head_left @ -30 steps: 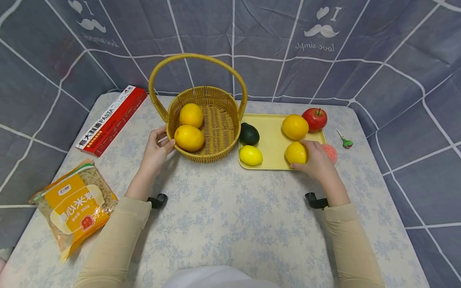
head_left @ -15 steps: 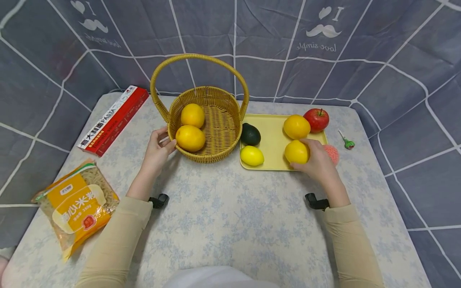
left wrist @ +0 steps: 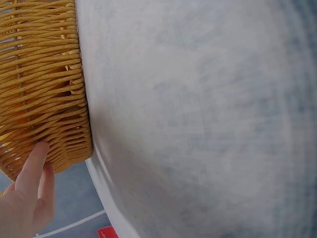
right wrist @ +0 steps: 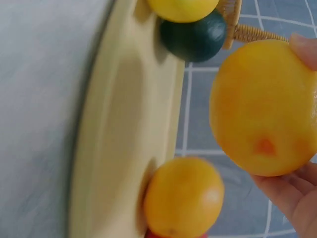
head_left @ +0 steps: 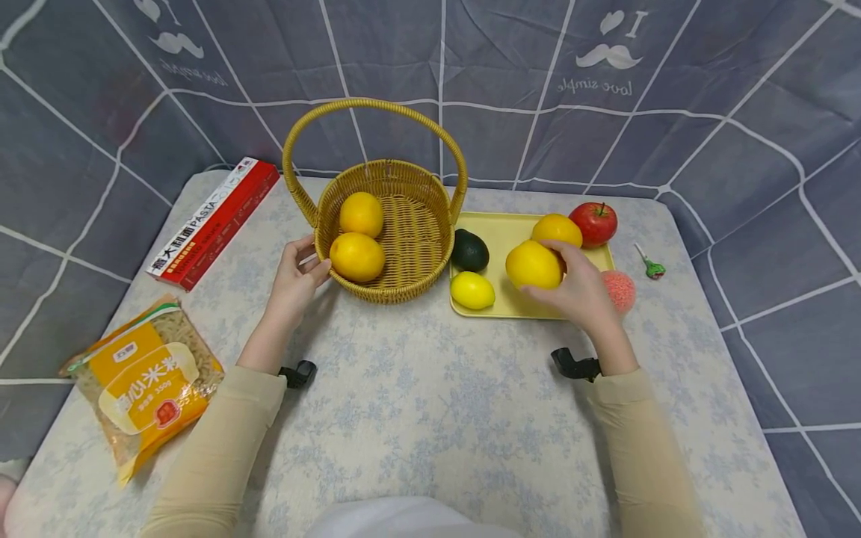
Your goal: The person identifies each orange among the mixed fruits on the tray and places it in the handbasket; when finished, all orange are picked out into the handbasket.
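My right hand (head_left: 572, 288) grips a yellow-orange orange (head_left: 534, 264), its thumb and fingers at the sides. In the right wrist view the held orange (right wrist: 265, 109) is raised off the yellow tray (right wrist: 129, 124). On that tray lie another orange (head_left: 557, 229), a red apple (head_left: 595, 223), a lemon (head_left: 472, 290) and a dark green avocado (head_left: 470, 251). My left hand (head_left: 296, 273) holds the near-left rim of the wicker basket (head_left: 410, 288), its fingers against the woven outer wall (left wrist: 44, 104). Two yellow-orange fruits (head_left: 357, 256) sit inside on the left.
A pink textured ball (head_left: 617, 291) lies at the tray's right edge, partly behind my right hand. Farther right is a green-wrapped lollipop (head_left: 652, 267). At the left lie a red pasta box (head_left: 214, 224) and a bag of pasta (head_left: 148, 385). A tall arched handle (head_left: 374, 104) rises over the basket.
My right hand has lifted the orange from the tray and moved it left, toward the basket. My left hand stays at the basket rim.
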`<control>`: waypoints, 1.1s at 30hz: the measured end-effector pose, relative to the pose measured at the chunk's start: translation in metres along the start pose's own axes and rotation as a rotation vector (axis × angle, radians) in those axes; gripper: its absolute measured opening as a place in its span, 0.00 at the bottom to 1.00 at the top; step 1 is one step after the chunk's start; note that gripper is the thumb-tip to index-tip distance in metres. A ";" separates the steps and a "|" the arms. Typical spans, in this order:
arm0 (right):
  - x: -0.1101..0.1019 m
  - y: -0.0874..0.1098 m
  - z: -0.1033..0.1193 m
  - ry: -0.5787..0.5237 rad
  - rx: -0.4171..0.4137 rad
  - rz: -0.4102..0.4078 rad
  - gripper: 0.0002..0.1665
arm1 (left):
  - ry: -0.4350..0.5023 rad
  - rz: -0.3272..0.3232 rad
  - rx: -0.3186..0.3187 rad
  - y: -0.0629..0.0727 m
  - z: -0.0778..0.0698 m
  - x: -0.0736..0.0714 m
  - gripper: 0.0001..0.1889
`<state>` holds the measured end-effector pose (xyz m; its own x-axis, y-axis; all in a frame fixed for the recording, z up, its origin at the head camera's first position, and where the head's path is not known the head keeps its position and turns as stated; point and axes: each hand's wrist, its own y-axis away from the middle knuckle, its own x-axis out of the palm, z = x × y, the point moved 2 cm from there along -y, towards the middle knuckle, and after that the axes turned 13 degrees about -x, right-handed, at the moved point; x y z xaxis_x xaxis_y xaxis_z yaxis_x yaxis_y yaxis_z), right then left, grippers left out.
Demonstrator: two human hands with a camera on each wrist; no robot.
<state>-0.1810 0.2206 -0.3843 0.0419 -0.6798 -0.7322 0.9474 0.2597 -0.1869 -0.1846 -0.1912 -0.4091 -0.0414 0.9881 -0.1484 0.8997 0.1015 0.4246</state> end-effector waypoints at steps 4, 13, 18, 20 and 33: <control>0.004 -0.013 0.012 -0.046 -0.040 -0.024 0.47 | 0.003 -0.008 -0.002 -0.001 0.000 0.001 0.32; 0.019 -0.037 0.039 -0.215 -0.107 -0.016 0.48 | 0.001 -0.008 -0.015 -0.001 -0.001 0.002 0.32; 0.030 -0.050 0.053 -0.288 -0.120 -0.012 0.47 | 0.001 -0.008 -0.018 -0.001 0.000 0.002 0.32; 0.037 -0.055 0.058 -0.325 -0.122 -0.003 0.46 | 0.000 -0.010 -0.016 -0.001 0.000 0.002 0.32; 0.076 -0.082 0.078 -0.399 -0.127 0.067 0.47 | -0.006 -0.003 -0.007 0.001 -0.002 0.002 0.32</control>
<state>-0.2306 0.0944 -0.3739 0.2453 -0.8645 -0.4388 0.8929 0.3778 -0.2451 -0.1848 -0.1884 -0.4074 -0.0413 0.9871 -0.1549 0.8967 0.1050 0.4301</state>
